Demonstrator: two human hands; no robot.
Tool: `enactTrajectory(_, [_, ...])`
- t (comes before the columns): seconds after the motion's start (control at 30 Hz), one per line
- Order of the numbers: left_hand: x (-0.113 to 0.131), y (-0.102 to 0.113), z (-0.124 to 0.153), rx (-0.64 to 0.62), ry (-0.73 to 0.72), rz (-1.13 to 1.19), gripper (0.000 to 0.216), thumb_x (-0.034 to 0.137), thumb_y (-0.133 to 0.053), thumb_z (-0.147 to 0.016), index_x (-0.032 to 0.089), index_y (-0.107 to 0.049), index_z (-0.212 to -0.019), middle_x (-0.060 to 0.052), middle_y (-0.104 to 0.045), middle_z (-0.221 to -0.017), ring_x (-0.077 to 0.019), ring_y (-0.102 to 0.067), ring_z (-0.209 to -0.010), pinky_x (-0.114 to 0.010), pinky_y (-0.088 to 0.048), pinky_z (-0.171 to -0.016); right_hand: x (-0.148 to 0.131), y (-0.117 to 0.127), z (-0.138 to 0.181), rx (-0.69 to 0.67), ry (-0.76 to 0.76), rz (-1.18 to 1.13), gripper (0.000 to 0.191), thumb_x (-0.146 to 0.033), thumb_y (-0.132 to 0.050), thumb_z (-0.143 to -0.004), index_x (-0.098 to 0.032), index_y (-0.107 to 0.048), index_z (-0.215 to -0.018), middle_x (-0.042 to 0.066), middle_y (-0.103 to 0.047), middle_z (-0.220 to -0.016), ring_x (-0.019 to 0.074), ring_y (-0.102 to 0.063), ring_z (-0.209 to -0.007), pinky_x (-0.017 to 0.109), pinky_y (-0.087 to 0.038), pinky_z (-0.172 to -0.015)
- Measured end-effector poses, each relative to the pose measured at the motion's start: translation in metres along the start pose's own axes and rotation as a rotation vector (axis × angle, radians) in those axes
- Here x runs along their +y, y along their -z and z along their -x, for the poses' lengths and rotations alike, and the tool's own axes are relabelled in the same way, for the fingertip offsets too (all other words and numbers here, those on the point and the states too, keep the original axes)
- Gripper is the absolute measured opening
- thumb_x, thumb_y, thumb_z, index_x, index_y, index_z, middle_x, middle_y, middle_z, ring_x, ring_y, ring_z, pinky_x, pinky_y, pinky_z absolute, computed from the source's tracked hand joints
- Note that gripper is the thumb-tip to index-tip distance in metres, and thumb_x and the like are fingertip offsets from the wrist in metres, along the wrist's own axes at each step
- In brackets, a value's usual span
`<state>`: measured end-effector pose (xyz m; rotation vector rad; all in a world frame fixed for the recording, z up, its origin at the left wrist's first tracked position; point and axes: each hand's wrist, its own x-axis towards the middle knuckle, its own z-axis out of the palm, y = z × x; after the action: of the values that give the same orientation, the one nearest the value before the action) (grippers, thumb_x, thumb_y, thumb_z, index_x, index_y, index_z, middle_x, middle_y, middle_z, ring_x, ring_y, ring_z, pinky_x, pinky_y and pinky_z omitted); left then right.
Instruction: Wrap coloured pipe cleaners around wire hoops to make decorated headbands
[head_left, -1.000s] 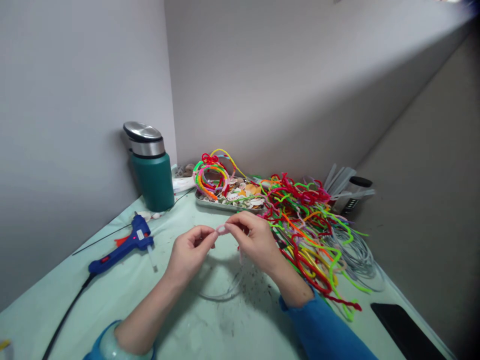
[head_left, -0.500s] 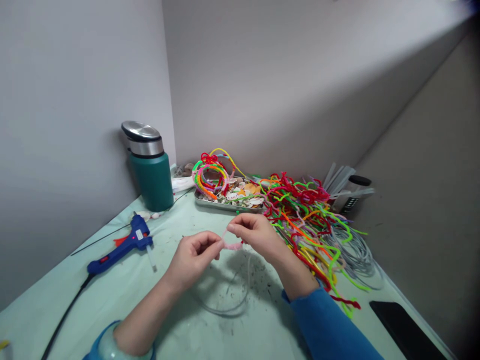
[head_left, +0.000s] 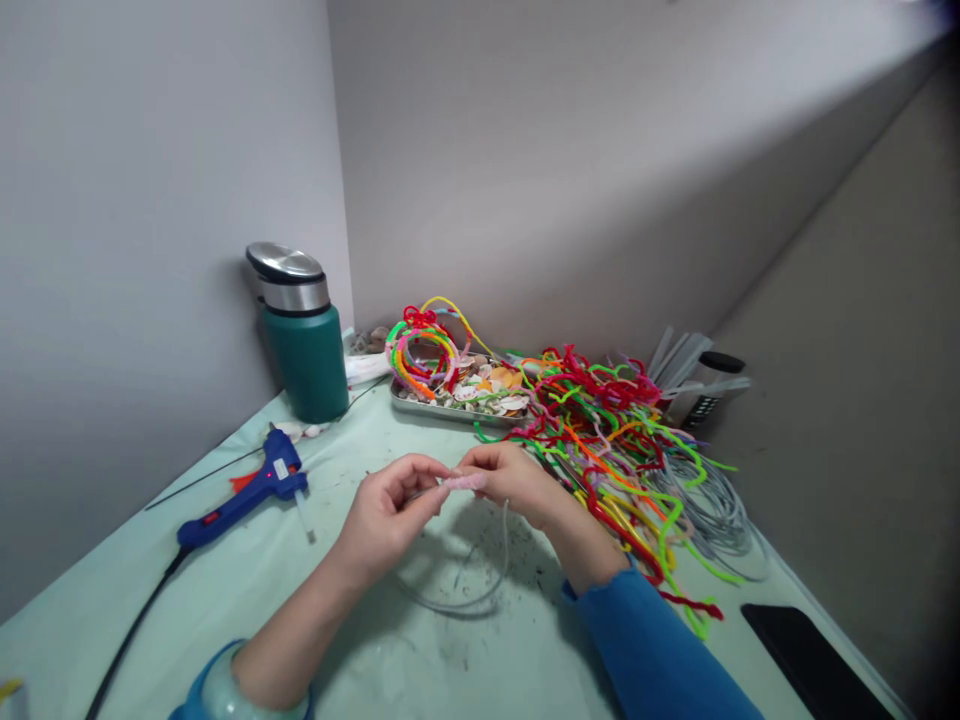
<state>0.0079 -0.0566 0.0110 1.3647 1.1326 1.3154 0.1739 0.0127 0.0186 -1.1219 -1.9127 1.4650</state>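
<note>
My left hand (head_left: 390,512) and my right hand (head_left: 508,482) meet above the pale green table (head_left: 247,590), fingers pinched on a short pink pipe cleaner (head_left: 465,482) held level between them. A thin grey wire hoop (head_left: 480,580) hangs from the pink piece and curves down to the table under my hands. Both hands are closed on the pink piece, left at its left end, right at its right end.
A heap of coloured pipe cleaners (head_left: 615,450) lies right of my hands, over grey wire coils (head_left: 712,510). A metal tray (head_left: 420,405) of shells stands behind, a green flask (head_left: 304,345) back left, a blue glue gun (head_left: 247,490) left, a black phone (head_left: 802,655) front right.
The pink piece went from a small loop to a straight level length. My right hand came down and toward my left, and the grey hoop swung under them.
</note>
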Motion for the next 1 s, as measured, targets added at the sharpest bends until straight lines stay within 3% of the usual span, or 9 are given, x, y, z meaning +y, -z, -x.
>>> enactTrajectory(0.1, [0.000, -0.001, -0.001, 0.036, 0.016, -0.023, 0.022, 0.034, -0.066, -0.069, 0.016, -0.067, -0.081, -0.001, -0.060, -0.060, -0.0120, -0.050, -0.054, -0.022, -0.037, -0.050, -0.001, 0.003, 0.003, -0.070, 0.030, 0.022, 0.029, -0.042, -0.063, -0.073, -0.013, -0.067, -0.071, -0.004, -0.046, -0.051, 0.0062, -0.034, -0.045, 0.018, -0.023, -0.041])
enactTrajectory(0.2, [-0.001, 0.000, -0.003, 0.074, 0.013, -0.059, 0.022, 0.035, -0.065, -0.070, 0.016, -0.071, -0.079, -0.002, -0.062, -0.060, -0.0127, -0.052, -0.056, -0.022, -0.040, -0.053, -0.001, 0.004, 0.003, -0.057, 0.005, 0.051, 0.031, -0.043, -0.059, -0.076, -0.013, -0.067, -0.071, -0.003, -0.048, -0.052, 0.0067, -0.036, -0.046, 0.018, -0.025, -0.041])
enactTrajectory(0.3, [-0.005, 0.002, -0.007, 0.189, 0.007, -0.103, 0.020, 0.035, -0.065, -0.070, 0.017, -0.072, -0.077, -0.002, -0.064, -0.063, -0.0137, -0.055, -0.060, -0.022, -0.042, -0.056, 0.001, 0.005, -0.001, 0.088, 0.012, 0.062, 0.028, -0.040, -0.056, -0.077, -0.013, -0.064, -0.071, -0.003, -0.051, -0.056, 0.0079, -0.040, -0.048, 0.019, -0.030, -0.044])
enactTrajectory(0.47, [-0.014, 0.008, -0.013, 0.408, 0.019, -0.135, 0.019, 0.035, -0.067, -0.068, 0.018, -0.072, -0.076, -0.006, -0.069, -0.084, -0.0178, -0.060, -0.075, -0.023, -0.044, -0.061, -0.003, 0.005, -0.005, 0.403, 0.216, 0.149, 0.019, -0.030, -0.054, -0.078, -0.014, -0.063, -0.074, 0.000, -0.057, -0.067, 0.0118, -0.050, -0.062, 0.021, -0.038, -0.055])
enactTrajectory(0.53, [-0.015, 0.010, -0.013, 0.436, 0.072, -0.139, 0.023, 0.038, -0.067, -0.068, 0.018, -0.073, -0.079, -0.005, -0.069, -0.077, -0.0176, -0.060, -0.069, -0.022, -0.042, -0.054, -0.008, 0.003, -0.001, 0.388, 0.253, 0.123, 0.019, -0.030, -0.052, -0.081, -0.014, -0.062, -0.077, 0.001, -0.059, -0.069, 0.0118, -0.051, -0.063, 0.021, -0.039, -0.056])
enactTrajectory(0.6, [-0.015, 0.011, -0.013, 0.440, 0.122, -0.156, 0.026, 0.040, -0.066, -0.068, 0.018, -0.073, -0.081, -0.002, -0.066, -0.065, -0.0164, -0.058, -0.059, -0.022, -0.037, -0.047, -0.014, -0.003, 0.005, 0.289, 0.280, 0.129, 0.020, -0.029, -0.048, -0.085, -0.015, -0.062, -0.080, 0.000, -0.060, -0.069, 0.0110, -0.052, -0.060, 0.021, -0.039, -0.055])
enactTrajectory(0.73, [-0.014, 0.011, -0.011, 0.452, 0.138, -0.190, 0.028, 0.042, -0.065, -0.069, 0.019, -0.073, -0.083, -0.001, -0.065, -0.059, -0.0144, -0.054, -0.053, -0.021, -0.032, -0.042, -0.021, -0.015, 0.015, 0.167, 0.366, 0.388, 0.018, -0.024, -0.049, -0.087, -0.017, -0.064, -0.081, 0.001, -0.065, -0.074, 0.0115, -0.055, -0.065, 0.022, -0.038, -0.060])
enactTrajectory(0.9, [-0.015, 0.011, -0.013, 0.445, 0.126, -0.160, 0.029, 0.041, -0.064, -0.069, 0.018, -0.072, -0.085, -0.002, -0.069, -0.072, -0.0121, -0.054, -0.054, -0.020, -0.033, -0.044, -0.018, -0.023, 0.014, 0.243, 0.395, 0.745, 0.017, -0.026, -0.062, -0.081, -0.020, -0.065, -0.096, 0.004, -0.066, -0.089, 0.0179, -0.055, -0.087, 0.030, -0.035, -0.079])
enactTrajectory(1.0, [-0.015, 0.009, -0.014, 0.415, 0.137, -0.078, 0.030, 0.039, -0.064, -0.069, 0.016, -0.071, -0.086, -0.003, -0.070, -0.074, -0.0107, -0.053, -0.052, -0.020, -0.037, -0.046, -0.015, -0.024, 0.013, 0.265, 0.376, 0.874, 0.018, -0.028, -0.065, -0.079, -0.022, -0.066, -0.095, 0.004, -0.064, -0.089, 0.0192, -0.053, -0.090, 0.031, -0.032, -0.078])
